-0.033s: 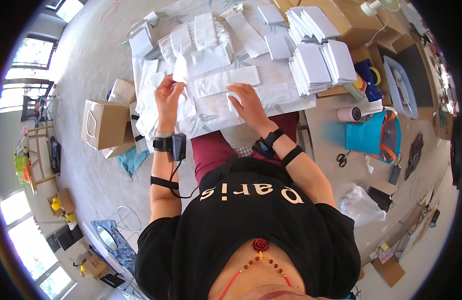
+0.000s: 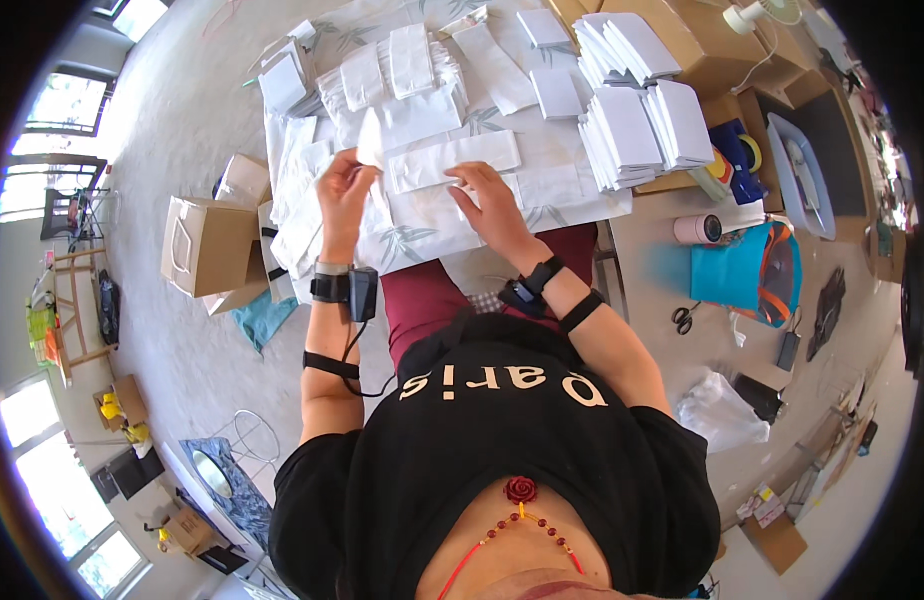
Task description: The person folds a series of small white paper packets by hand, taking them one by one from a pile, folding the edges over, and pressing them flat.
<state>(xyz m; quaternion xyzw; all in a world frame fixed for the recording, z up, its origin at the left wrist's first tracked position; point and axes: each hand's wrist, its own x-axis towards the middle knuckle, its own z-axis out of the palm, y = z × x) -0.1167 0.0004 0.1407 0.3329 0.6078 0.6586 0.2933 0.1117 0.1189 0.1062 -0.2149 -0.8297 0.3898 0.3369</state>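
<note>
I sit at a table covered with a leaf-print cloth [image 2: 414,243] strewn with flat white paper bags. My left hand [image 2: 342,188] pinches the raised left end of a long white paper bag [image 2: 452,160] lying across the table in front of me. My right hand [image 2: 494,207] lies on top of the bag's lower right part, fingers stretched out and pressing it down. Both wrists wear black bands. Several loose white bags [image 2: 382,70] lie spread behind the hands.
Neat stacks of folded white bags [image 2: 632,130] stand at the right of the table, by a cardboard box [image 2: 702,40]. On the floor are open cardboard boxes [image 2: 207,245] to the left, and a pink tape roll [image 2: 697,228], teal bag [image 2: 747,275] and scissors [image 2: 685,318] to the right.
</note>
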